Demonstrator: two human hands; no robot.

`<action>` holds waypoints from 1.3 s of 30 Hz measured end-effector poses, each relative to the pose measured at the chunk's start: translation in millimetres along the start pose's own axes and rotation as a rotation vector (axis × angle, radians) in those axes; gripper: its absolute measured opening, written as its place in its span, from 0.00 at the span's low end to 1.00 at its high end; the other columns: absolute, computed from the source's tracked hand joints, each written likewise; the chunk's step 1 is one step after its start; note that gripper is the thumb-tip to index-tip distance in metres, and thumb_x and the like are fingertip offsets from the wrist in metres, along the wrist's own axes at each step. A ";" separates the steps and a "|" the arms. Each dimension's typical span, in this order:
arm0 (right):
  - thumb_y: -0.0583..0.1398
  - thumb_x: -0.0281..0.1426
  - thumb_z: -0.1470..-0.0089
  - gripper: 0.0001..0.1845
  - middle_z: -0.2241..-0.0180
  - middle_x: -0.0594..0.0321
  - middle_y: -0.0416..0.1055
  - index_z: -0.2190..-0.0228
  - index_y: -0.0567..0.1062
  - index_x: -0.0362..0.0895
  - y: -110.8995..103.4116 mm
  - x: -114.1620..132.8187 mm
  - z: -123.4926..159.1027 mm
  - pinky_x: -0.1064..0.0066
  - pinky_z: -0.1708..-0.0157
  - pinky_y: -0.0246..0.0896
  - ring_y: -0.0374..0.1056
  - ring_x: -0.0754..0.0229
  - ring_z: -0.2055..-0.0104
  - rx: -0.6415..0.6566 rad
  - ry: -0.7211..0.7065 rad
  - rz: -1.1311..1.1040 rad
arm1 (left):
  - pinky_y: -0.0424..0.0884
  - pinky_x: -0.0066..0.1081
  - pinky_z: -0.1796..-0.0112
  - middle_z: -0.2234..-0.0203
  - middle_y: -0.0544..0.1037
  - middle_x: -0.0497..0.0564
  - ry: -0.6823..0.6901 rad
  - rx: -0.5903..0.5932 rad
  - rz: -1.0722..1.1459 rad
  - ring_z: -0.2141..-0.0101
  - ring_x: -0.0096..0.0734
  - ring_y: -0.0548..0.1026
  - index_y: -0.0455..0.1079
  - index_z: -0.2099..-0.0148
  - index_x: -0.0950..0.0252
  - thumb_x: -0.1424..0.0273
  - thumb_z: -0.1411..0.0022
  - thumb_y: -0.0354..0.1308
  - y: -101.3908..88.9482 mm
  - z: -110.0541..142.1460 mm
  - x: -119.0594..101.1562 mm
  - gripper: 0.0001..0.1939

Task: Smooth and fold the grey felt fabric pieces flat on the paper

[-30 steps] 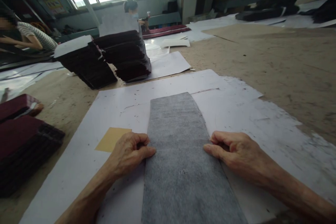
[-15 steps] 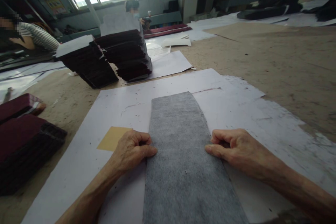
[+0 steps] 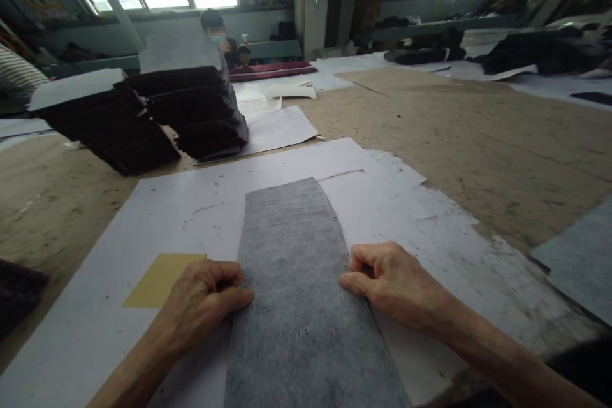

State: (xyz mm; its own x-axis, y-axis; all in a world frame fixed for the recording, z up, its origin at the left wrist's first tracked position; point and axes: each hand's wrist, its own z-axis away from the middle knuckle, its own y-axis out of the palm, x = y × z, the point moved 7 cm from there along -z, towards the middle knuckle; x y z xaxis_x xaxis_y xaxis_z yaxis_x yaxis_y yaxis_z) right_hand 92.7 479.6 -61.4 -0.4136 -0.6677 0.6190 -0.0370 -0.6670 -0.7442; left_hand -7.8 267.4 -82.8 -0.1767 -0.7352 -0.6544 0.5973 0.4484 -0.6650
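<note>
A long grey piece of felt-like fabric point(image 3: 296, 268) lies in front of me, its near end running out of the picture. My left hand point(image 3: 210, 287) pinches its left edge, thumb on top and fingers curled beneath. Opposite, my right hand point(image 3: 382, 277) grips the right edge in the same way. Beneath the fabric is a large white paper sheet point(image 3: 191, 204). A yellow paper square point(image 3: 160, 280) lies on that sheet, partly covered by my left hand.
Two tall stacks of dark cut fabric point(image 3: 196, 108) stand at the back left, topped with pale pieces. At right lies another grey piece point(image 3: 583, 261). A co-worker point(image 3: 220, 38) in a mask is across the brown-covered table point(image 3: 430, 115). Dark cloth point(image 3: 530, 54) lies far right.
The view has swung to the right, so everything appears further left and the grey piece at right has come into sight. Both hands keep their hold on the fabric edges.
</note>
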 end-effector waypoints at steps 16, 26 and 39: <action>0.58 0.36 0.59 0.09 0.78 0.65 0.66 0.80 0.64 0.46 -1.9 -7.2 -1.4 0.69 0.76 0.54 0.60 0.62 0.77 -0.207 -0.190 0.178 | 0.54 0.27 0.76 0.83 0.62 0.42 0.009 -0.119 -0.083 0.78 0.25 0.60 0.60 0.75 0.63 0.68 0.56 0.57 -7.2 4.2 -6.5 0.08; 0.60 0.33 0.63 0.16 0.75 0.65 0.67 0.66 0.71 0.47 -5.3 2.9 -16.6 0.69 0.74 0.60 0.64 0.61 0.75 -0.083 -0.359 0.142 | 0.57 0.29 0.71 0.72 0.67 0.44 0.139 -0.165 -0.075 0.75 0.26 0.62 0.61 0.59 0.60 0.72 0.56 0.59 -10.7 6.9 -14.8 0.19; 0.55 0.38 0.54 0.17 0.85 0.68 0.58 0.86 0.57 0.45 0.4 -7.3 -1.4 0.72 0.81 0.46 0.56 0.64 0.81 -0.105 -0.136 0.149 | 0.52 0.28 0.76 0.85 0.59 0.43 -0.007 -0.059 -0.082 0.79 0.26 0.60 0.58 0.81 0.64 0.63 0.53 0.55 -5.7 2.3 -2.8 0.13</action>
State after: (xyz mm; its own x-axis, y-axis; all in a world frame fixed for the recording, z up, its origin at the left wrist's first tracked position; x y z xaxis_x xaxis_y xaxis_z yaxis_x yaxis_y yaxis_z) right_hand 94.4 484.7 -66.6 -0.2958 -0.7994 0.5229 -0.0821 -0.5241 -0.8477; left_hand -8.8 265.7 -76.4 -0.2177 -0.7743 -0.5942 0.5339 0.4151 -0.7366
